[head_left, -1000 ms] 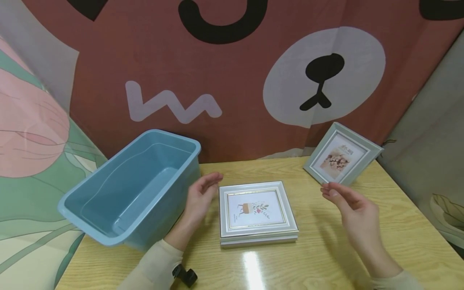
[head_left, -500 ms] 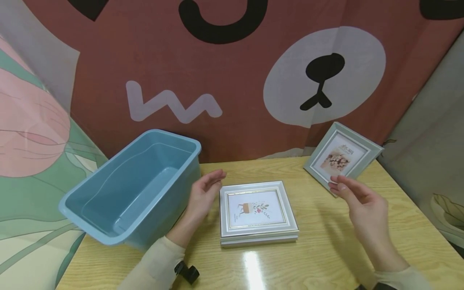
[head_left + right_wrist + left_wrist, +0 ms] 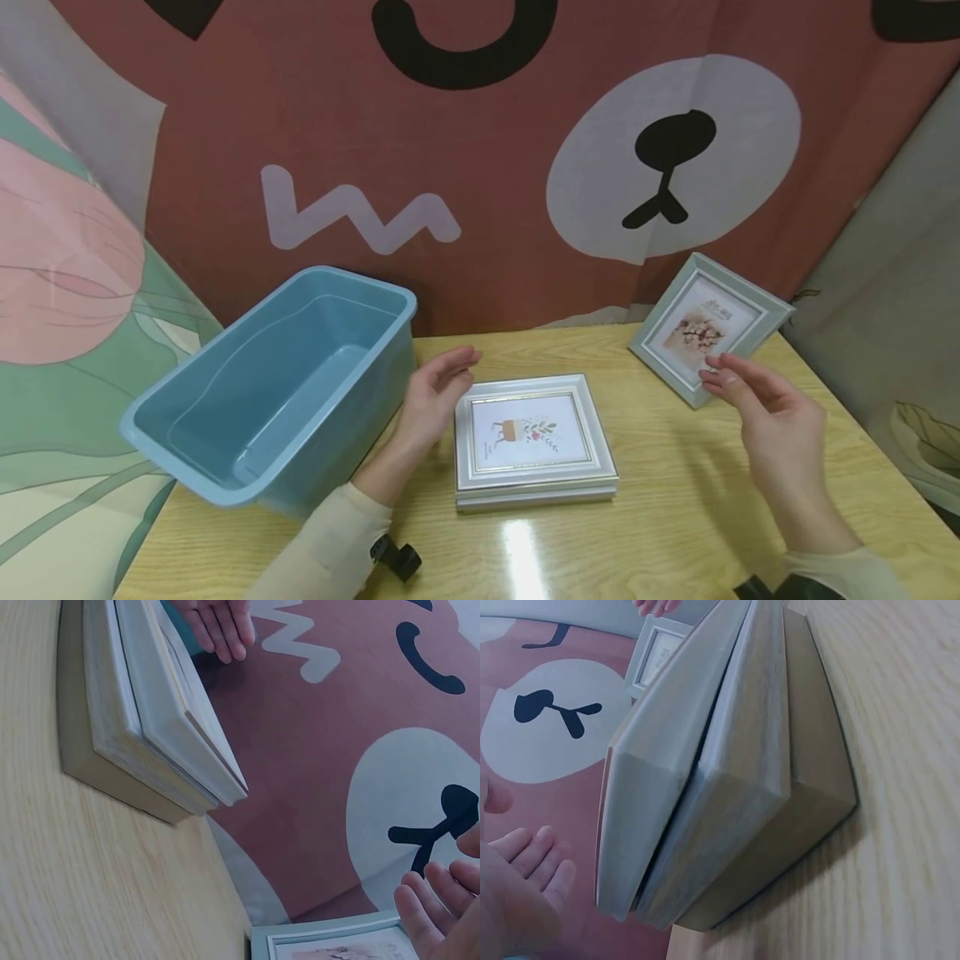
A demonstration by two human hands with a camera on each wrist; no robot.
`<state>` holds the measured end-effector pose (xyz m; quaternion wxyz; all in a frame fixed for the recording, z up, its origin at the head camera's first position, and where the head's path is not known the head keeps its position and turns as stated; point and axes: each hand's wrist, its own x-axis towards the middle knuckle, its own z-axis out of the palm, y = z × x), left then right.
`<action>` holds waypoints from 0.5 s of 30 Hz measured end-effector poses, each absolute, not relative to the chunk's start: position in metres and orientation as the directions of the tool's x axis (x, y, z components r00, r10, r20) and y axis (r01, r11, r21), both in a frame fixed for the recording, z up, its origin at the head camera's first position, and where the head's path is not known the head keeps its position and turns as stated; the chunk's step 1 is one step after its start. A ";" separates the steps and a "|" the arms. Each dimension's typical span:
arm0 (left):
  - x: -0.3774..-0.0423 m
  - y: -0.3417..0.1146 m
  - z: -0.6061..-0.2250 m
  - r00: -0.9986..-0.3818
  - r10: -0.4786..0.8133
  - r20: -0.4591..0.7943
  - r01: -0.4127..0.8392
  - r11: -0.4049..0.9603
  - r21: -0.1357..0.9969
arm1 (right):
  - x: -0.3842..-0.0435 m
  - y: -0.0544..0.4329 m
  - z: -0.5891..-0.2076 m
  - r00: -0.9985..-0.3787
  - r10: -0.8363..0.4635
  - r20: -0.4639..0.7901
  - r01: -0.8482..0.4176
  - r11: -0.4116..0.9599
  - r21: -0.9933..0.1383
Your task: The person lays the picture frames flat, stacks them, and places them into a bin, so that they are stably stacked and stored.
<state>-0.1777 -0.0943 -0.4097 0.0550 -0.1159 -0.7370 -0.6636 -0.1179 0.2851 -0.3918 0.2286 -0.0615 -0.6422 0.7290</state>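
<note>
A stack of silver-white picture frames (image 3: 536,479) lies flat on the table; the top one holds a flower print. The left wrist view shows the layers of this stack (image 3: 720,772) edge-on. My left hand (image 3: 437,400) hovers at the stack's upper left corner with loosely bent fingers, holding nothing. To the right, my right hand (image 3: 783,429) hangs above the table, fingers lightly bent and apart from the stack. Behind its fingertips leans a grey-green picture frame (image 3: 686,354) with a flower photo, its lower right edge partly covered by the hand.
A deep blue plastic bin (image 3: 356,433) stands at the left, near my left forearm. The wooden table (image 3: 660,533) runs up to a wall cloth (image 3: 487,283) printed with a large bear face. Black straps with small devices sit on both wrists.
My left hand has drifted slightly right and up toward the stack's corner. My right hand has moved right, uncovering more of the leaning frame's lower corner. The stack, leaning frame and bin stay put.
</note>
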 end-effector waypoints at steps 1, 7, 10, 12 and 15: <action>-0.178 -0.093 -0.409 -0.967 0.102 0.234 0.243 0.088 0.966 | -0.118 0.286 -0.391 -0.885 0.421 0.200 -0.255 -0.078 -0.964; -0.179 -0.086 -0.401 -0.975 0.116 0.189 0.195 0.048 0.980 | -0.121 0.293 -0.391 -0.870 0.454 0.193 -0.279 -0.131 -0.951; -0.179 -0.082 -0.399 -0.973 0.125 0.192 0.198 0.037 0.980 | -0.123 0.296 -0.391 -0.867 0.456 0.200 -0.295 -0.148 -0.944; -0.179 -0.080 -0.399 -0.972 0.132 0.195 0.202 0.036 0.979 | -0.124 0.298 -0.390 -0.866 0.458 0.202 -0.304 -0.160 -0.939; -0.179 -0.078 -0.399 -0.970 0.140 0.199 0.207 0.044 0.977 | -0.125 0.301 -0.390 -0.861 0.468 0.199 -0.309 -0.171 -0.935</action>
